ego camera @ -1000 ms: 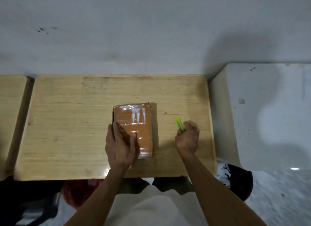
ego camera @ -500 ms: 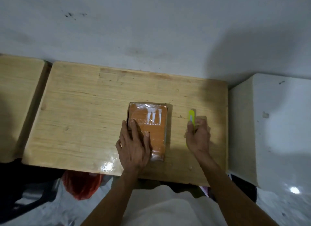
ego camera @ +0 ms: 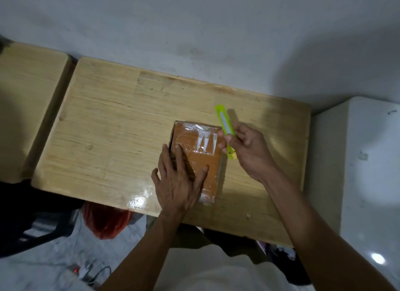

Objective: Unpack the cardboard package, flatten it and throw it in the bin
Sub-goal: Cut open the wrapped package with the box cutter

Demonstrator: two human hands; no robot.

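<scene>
A small brown cardboard package wrapped in clear shiny tape lies flat on the wooden table, right of its middle. My left hand presses down on the package's near left part with fingers spread flat. My right hand grips a lime-green utility knife just above the package's right edge, with the knife's tip pointing away from me. Whether the blade is out is unclear.
A second wooden table adjoins on the left. A white block stands to the right. A red plastic bag sits on the floor under the table's near edge, beside a dark chair frame. A grey wall runs behind.
My right hand lifted the green knife off the table and brought it left, over the package's right edge. My left hand stayed pressed on the package. The camera view shifted.
</scene>
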